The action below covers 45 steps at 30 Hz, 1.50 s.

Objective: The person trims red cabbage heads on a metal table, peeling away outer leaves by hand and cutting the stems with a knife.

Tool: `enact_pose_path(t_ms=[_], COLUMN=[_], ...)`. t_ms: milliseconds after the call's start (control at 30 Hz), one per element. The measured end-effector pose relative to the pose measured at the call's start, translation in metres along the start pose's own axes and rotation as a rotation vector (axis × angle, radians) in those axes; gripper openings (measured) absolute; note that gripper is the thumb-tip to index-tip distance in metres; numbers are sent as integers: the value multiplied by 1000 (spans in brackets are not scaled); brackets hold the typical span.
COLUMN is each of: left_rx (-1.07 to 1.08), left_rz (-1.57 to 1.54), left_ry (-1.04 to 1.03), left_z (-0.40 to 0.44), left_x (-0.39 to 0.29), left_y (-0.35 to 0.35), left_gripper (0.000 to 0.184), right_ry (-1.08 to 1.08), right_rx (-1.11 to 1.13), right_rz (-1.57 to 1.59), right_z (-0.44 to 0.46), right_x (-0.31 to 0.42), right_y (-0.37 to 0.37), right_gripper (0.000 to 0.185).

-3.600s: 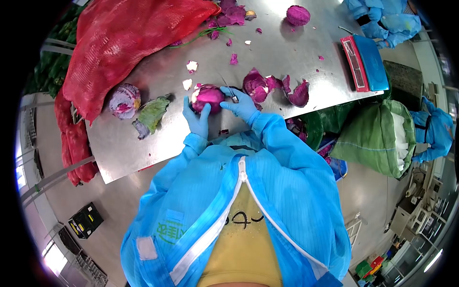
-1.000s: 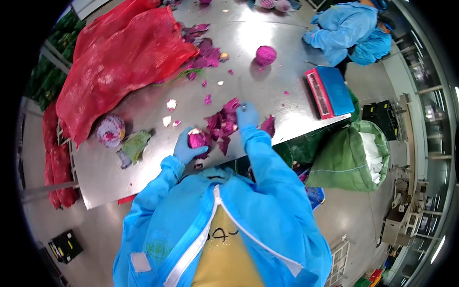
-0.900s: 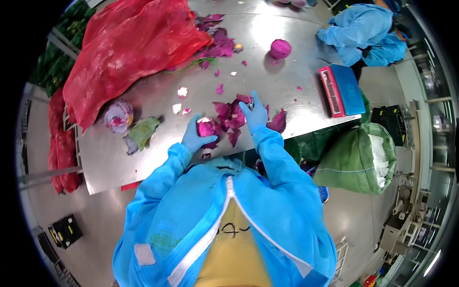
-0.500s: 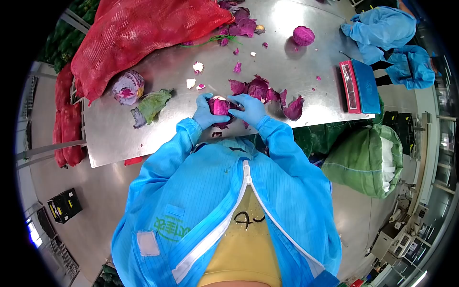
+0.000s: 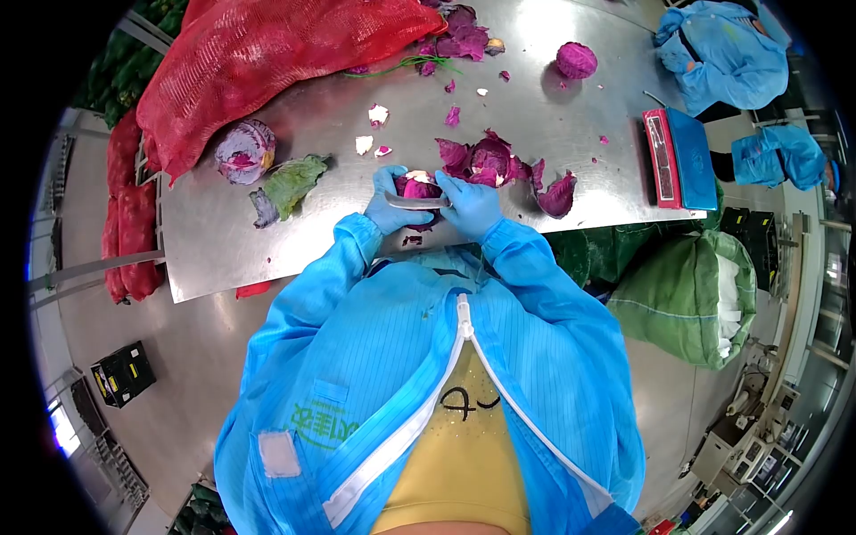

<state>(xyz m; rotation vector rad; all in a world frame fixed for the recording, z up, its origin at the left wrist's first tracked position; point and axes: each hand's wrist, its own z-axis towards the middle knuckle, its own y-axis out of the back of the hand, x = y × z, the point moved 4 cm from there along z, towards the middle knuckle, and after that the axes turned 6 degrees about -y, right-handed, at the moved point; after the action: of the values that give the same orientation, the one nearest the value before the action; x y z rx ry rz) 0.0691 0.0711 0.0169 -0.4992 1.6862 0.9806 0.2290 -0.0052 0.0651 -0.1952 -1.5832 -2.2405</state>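
Observation:
My left hand, in a blue glove, is wrapped around the left side of a red cabbage near the table's front edge. In my gloved right hand is a knife, its blade lying across the near side of that cabbage and pointing left. My fingers cover the knife's handle. Just beyond my right hand lie a cabbage with loose purple leaves and a separate curled leaf. White cut pieces lie past my left hand.
A full red mesh sack fills the far left of the metal table. One cabbage and a green leaf lie left, another cabbage far right. Blue and red binders stand right, above a green sack. Blue-clothed people are beyond.
The knife blade now shows across the cabbage, held in my right hand; before, both hands cupped the cabbage with no blade visible. The view has shifted slightly.

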Motion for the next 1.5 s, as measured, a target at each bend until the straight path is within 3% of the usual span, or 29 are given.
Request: enact_pose_path(t_ms=[67,133,167,200,267,300,367,433,500,567,600,633,733,833,967,1000,1033,1167,1233,1500], left_rx=[27,149,94,44,45,45,81,111,-27,-136,-243,-248,-358,-375,-333,-302,-279,-198,-183,-134], left_rz=[43,71,134,196,191,187,214,233,-30,-68,-110,49,137,-26,-223,-259,-200,-124,-122,-41], left_ry=[-70,-167,-162,-156,-142,-125,-84,-53,17,-8,-30,3,226,83,-24,-69,-106,-108,-84,-117], left_z=[-3,-4,-5,-7,-11,-14,-20,-23,-33,-43,-52,-57,-58,-49,-48,-46,-44,-35,-33,-29], left_x=[-13,-37,-24,-12,-17,-22,-33,-34,-21,5,12,-13,-18,13,0,-3,-7,-20,-16,-4], left_y=[1,3,4,4,6,10,17,17,20,15,15,15,19,26,23,20,19,10,7,5], left_gripper=[98,96,96,96,94,92,91,90,93,95,98,102,115,112,107,106,106,109,110,111], right_ry=[-1,-160,-273,-580,-778,-778,-476,-519,-547,-971,-971,-960,-864,-789,-763,-680,-594,-608,-557,-536], right_rx=[-69,167,-52,-57,-33,-32,-192,-24,53,360,366,383,318,410,275,241,206,264,444,508], right_rz=[-5,-196,28,85,87,91,145,341,444,1027,1029,1081,1128,1024,992,783,573,567,464,375], right_z=[4,17,24,32,41,39,33,16,3,-10,-12,-12,-11,-12,-20,-18,-16,-13,-12,-11], right_x=[-5,-12,-25,-38,-63,-66,-57,-47,-29,-10,-2,5,20,17,6,5,5,8,8,3], right_y=[3,2,8,16,25,23,19,-2,-14,-35,-35,-36,-32,-25,-28,-22,-17,-10,-16,-20], right_gripper=[52,40,28,29,36,36,48,54,54,51,51,50,46,45,53,56,59,63,62,57])
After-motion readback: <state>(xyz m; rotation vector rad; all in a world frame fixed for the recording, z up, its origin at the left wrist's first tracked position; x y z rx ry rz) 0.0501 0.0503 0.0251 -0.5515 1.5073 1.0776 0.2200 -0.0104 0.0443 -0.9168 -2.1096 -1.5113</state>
